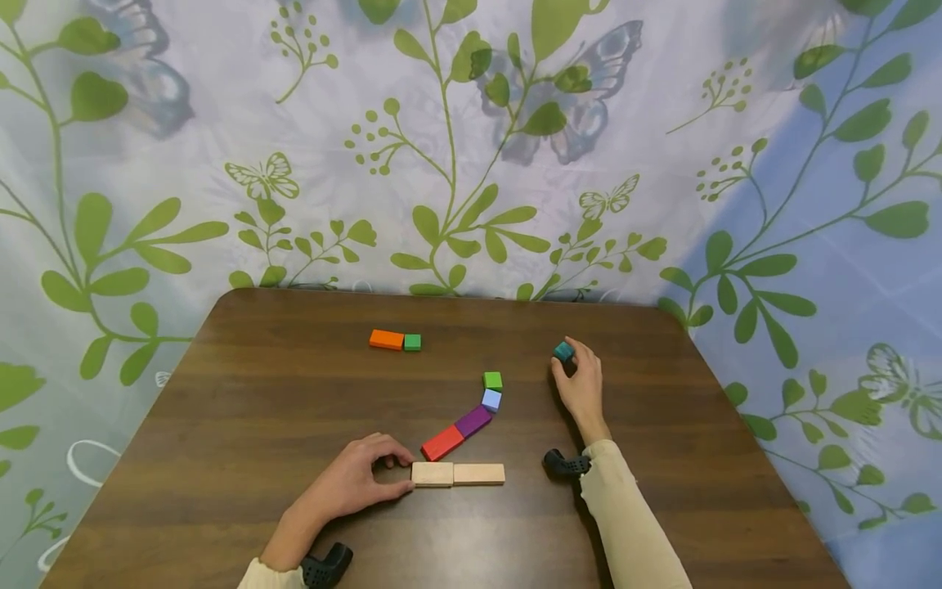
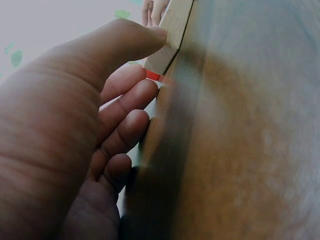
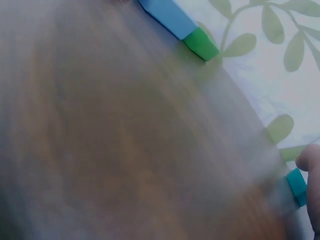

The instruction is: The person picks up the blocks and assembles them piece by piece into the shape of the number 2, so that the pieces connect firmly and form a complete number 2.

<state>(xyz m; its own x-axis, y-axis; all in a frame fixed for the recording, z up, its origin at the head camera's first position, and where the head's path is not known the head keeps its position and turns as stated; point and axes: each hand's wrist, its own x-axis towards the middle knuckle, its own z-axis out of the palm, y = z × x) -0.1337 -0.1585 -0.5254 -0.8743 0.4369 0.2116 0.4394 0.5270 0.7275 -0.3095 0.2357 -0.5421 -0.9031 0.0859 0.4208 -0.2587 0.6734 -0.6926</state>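
Note:
My left hand (image 1: pixel 352 478) pinches the left end of a plain wooden block (image 1: pixel 432 474) between thumb and index finger. In the left wrist view the thumb lies on the side of the wooden block (image 2: pixel 172 32), and the other fingers are loosely bent. A second plain block (image 1: pixel 479 474) touches its right end. Toward the back right, my right hand (image 1: pixel 583 384) holds a teal cube (image 1: pixel 563 351) between thumb and fingertips. The right wrist view catches the teal cube (image 3: pixel 297 187) at its right edge, beside a finger; most of the hand is out of frame.
A slanted row runs from a red block (image 1: pixel 442 442) through a purple block (image 1: pixel 473 422) and a light blue block (image 1: pixel 491 400) to a green cube (image 1: pixel 492 380). Farther back, an orange block (image 1: pixel 386 339) adjoins another green cube (image 1: pixel 412 343). Patterned cloth hangs behind the brown table (image 1: pixel 257 393).

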